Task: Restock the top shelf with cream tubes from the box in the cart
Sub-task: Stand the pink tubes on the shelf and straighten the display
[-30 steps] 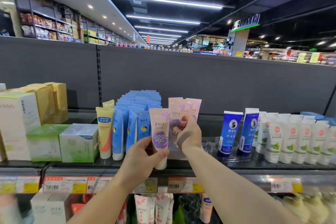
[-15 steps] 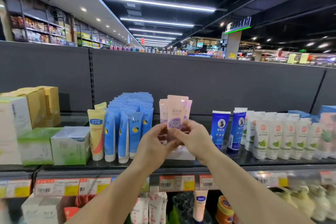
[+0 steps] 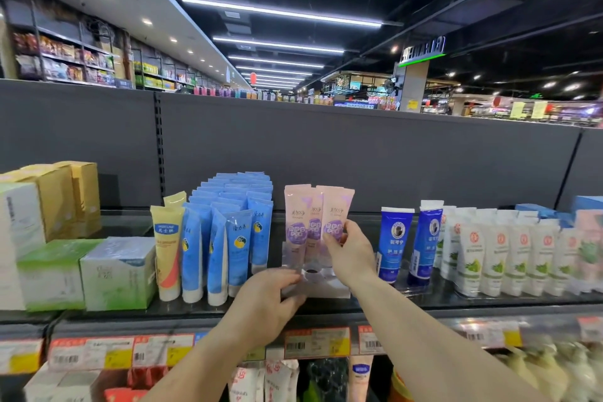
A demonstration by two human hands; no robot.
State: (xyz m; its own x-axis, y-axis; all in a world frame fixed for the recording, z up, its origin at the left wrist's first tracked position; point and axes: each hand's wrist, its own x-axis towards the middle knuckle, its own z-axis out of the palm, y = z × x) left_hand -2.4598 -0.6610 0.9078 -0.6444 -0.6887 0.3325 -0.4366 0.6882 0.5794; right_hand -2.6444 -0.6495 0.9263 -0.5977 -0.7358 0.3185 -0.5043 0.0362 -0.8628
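Note:
Three pink cream tubes (image 3: 298, 215) with purple labels stand upright, caps down, in a clear plastic holder (image 3: 321, 284) on the top shelf (image 3: 375, 310). My right hand (image 3: 350, 250) pinches the rightmost pink tube at its label. My left hand (image 3: 269, 300) grips the front left edge of the clear holder, below the leftmost tube. The box and the cart are out of view.
Blue tubes (image 3: 233, 238) and a yellow tube (image 3: 166, 248) stand left of the pink ones, with green and white cartons (image 3: 117, 271) beyond. Two dark blue tubes (image 3: 394, 241) and white tubes (image 3: 499, 258) stand to the right. Price tags (image 3: 316, 341) line the shelf edge.
The pink tube I held now stands in the holder with the other two. My left hand dropped from the tubes to the holder's front edge. My right hand moved to the rightmost tube.

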